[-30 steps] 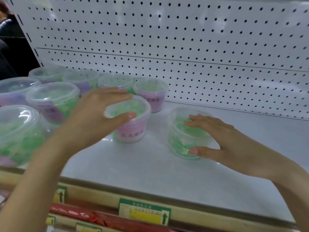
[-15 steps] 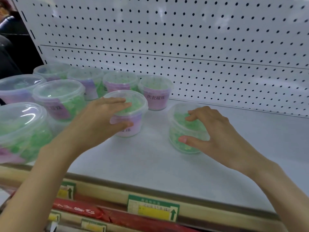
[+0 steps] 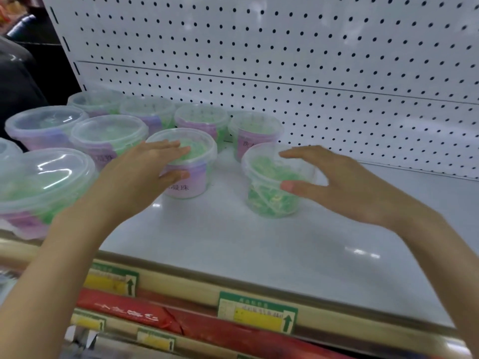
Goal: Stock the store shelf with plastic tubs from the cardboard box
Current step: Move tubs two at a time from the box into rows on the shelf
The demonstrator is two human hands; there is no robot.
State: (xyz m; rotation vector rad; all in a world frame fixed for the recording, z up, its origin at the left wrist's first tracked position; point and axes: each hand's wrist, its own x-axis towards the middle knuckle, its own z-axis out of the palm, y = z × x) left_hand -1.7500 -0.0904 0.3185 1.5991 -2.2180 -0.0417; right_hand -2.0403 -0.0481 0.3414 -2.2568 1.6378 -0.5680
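**Shelf part stocked, two tubs in hand**

On the shelf (image 3: pixel 259 244), other tubs (image 3: pixel 202 120) crowd the left end only, so much stocking looks left to do. The box is unseen. The left hand (image 3: pixel 137 177) pinches the pink-labelled tub (image 3: pixel 186 177), fingers across its lid and thumb on its wall. The blurred right hand (image 3: pixel 344 182) seems to clasp the green tub (image 3: pixel 269 200) beside it. Both tubs stand upright, lids up, the pink label facing forward.

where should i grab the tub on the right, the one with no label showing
Grip the unlabelled tub under its lid rim, coming from above and the right. It stands upright and narrows downward, so the flared rim stops slipping; its right is free, while the labelled tub stands close on its left.
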